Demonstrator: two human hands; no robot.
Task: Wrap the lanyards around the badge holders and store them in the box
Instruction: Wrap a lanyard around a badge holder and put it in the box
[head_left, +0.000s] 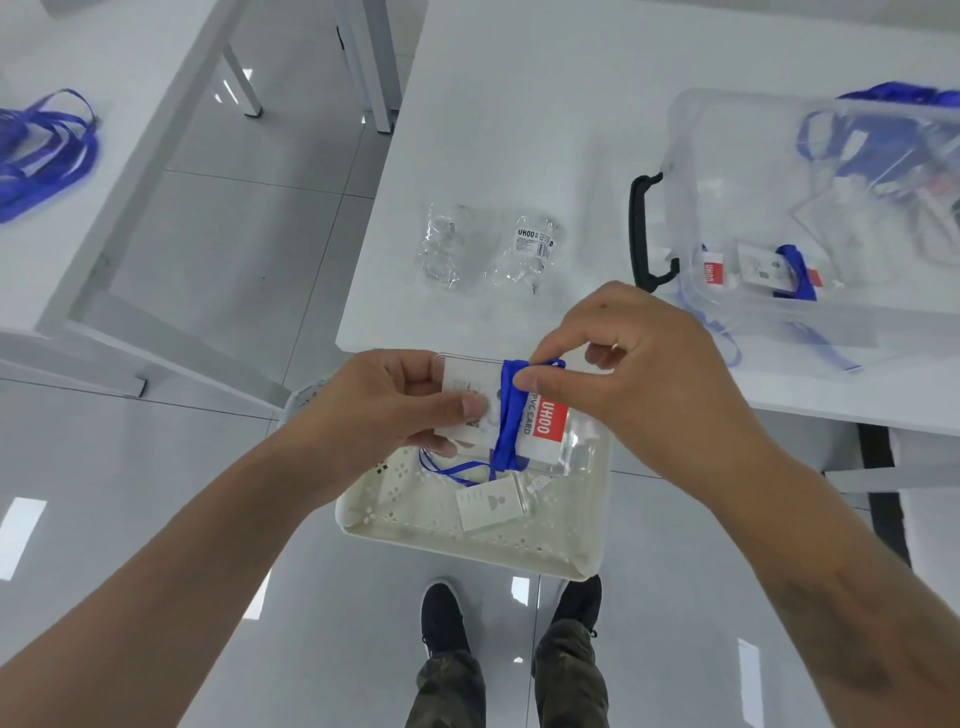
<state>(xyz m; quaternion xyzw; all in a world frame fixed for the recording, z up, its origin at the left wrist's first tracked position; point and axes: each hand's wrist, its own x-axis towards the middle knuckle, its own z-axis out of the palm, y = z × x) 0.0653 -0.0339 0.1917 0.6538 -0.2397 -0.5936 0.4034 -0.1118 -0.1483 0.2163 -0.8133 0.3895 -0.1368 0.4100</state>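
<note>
- Your left hand (410, 400) is holding the badge holder (498, 410) by its left end, thumb on top and fingers under it, so the card is staying flat and steady while the other hand is working.
- Your right hand (618, 358) is pinching the blue lanyard (511, 415) at the top edge of the holder. The strap is already going around the middle of the holder in several turns, and I think you are tucking or tightening the last part so it is not coming loose.
- A thin blue cord (441, 467) is hanging below the holder; it seems not wrapped yet.
- You are holding everything in the air above a white basket (467, 540), where another badge holder (491, 504) is lying, probably waiting for its turn.
- The clear box (810, 218) is standing on the bench (519, 104) to your right, well apart from your hands, open at the top. Some wrapped holders are already lying inside, so this one is probably going there next.
- Empty plastic bags (488, 249) are lying on the bench between you and the box.
</note>
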